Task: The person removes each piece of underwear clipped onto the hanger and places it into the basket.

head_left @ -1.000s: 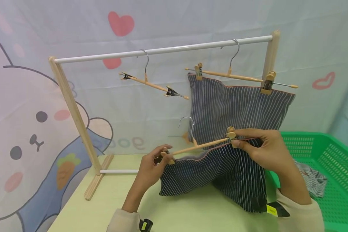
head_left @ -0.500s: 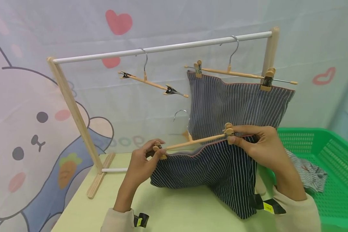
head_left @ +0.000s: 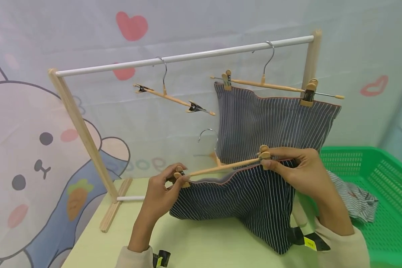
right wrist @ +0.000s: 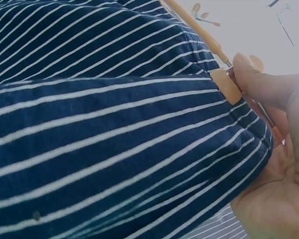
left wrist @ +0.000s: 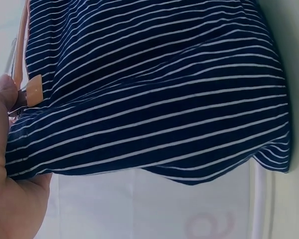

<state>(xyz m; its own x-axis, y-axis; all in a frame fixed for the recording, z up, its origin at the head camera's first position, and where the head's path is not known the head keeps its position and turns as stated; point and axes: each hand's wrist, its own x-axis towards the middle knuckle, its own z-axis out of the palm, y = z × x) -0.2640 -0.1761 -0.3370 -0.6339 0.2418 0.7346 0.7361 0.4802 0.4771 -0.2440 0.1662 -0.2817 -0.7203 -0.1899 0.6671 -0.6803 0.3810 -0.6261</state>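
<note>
In the head view a dark striped garment (head_left: 234, 197) hangs from the two clips of a wooden hanger (head_left: 226, 166). My left hand (head_left: 160, 193) pinches the left clip (head_left: 182, 176), and my right hand (head_left: 299, 173) pinches the right clip (head_left: 264, 157). The garment's lower part reaches down close to the table top. In the left wrist view the thumb of my left hand (left wrist: 12, 164) lies beside a clip (left wrist: 34, 90) on the waistband. The right wrist view has my right hand (right wrist: 274, 164) at the other clip (right wrist: 226, 86), with cloth partly over its palm.
Behind stands a rack with a white rail (head_left: 201, 54). An empty clip hanger (head_left: 174, 99) hangs on its left part; a hanger (head_left: 281, 87) with another striped garment (head_left: 268, 126) hangs on its right. A green basket (head_left: 388, 238) at the right holds striped cloth (head_left: 355, 201) on the table (head_left: 194, 245).
Both hands, with the hanger and dark garment, have shifted left relative to the rack, mostly in the first half second. The grip on both clips looks the same.
</note>
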